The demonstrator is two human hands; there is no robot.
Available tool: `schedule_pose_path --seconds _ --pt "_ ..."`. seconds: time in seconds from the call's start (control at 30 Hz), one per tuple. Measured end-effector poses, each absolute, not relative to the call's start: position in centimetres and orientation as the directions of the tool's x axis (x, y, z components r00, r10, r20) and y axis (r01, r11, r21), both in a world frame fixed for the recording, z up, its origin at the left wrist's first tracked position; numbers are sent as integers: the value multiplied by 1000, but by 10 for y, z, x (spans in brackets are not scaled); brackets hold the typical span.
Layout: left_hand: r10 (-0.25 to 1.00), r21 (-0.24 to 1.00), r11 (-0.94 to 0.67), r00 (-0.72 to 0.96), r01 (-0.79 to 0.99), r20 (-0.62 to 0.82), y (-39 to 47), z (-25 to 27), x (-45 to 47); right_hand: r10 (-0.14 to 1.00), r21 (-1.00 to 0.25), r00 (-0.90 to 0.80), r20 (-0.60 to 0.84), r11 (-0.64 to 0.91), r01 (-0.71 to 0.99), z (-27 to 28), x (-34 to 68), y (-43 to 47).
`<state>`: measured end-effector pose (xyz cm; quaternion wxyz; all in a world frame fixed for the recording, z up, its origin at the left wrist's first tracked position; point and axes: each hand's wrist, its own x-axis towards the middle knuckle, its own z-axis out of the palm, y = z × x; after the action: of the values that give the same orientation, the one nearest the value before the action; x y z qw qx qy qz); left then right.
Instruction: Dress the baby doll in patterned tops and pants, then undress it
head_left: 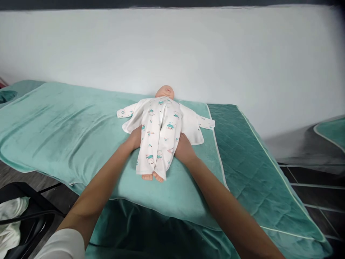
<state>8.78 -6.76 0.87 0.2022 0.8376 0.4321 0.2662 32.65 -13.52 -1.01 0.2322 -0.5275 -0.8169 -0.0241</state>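
The doll lies between my hands on the pale green cover, close to the white wall. Orientation: long axis directed away from me, slanting slightly, with the head at the wall end and the feet at my end. My left hand is at the doll's side on my left; my right hand is at the opposite side, a little closer to the feet. Neither hand is clearly nearer to the body; both touch the edges of the trousers. Grip state: undetermined. My fingertips are hidden at the fabric (I cannot tell whether they pinch cloth or merely rest beneath it).

Appearance: white trousers with small teal and pink prints, covering the doll from just below the head to the feet, toes exposed at the cuffs. The matching white jacket is spread out on both sides, sleeves extended, no doll hands visible at the cuffs.
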Motion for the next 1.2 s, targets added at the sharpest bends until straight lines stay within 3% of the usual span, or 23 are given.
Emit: schedule_pose_path --seconds 0.17,0.37,0.63,0.83,0.9,1.07,1.2 --pt "834 559 -542 484 627 265 -70 8 90 841 -275 -326 432 467 840 -12 322 -132" --pt "849 601 -523 435 604 301 -66 -3 87 892 -404 -194 408 367 838 -9 317 -131" --pt "815 505 -578 487 641 315 -76 9 89 869 -405 -302 391 457 792 -9 336 -143" --pt "741 309 -664 543 681 395 -92 2 74 879 -412 -276 389 434 801 -7 345 -147" --pt "720 296 -687 566 664 402 -99 0 67 885 -410 -309 350 441 798 -5 349 -150" --pt "744 450 -668 553 592 375 -113 3 58 891 -514 -343 296 452 729 4 356 -158" --pt "834 582 -551 391 597 388 -112 3 55 949 -779 -131 285 309 545 6 360 -161"
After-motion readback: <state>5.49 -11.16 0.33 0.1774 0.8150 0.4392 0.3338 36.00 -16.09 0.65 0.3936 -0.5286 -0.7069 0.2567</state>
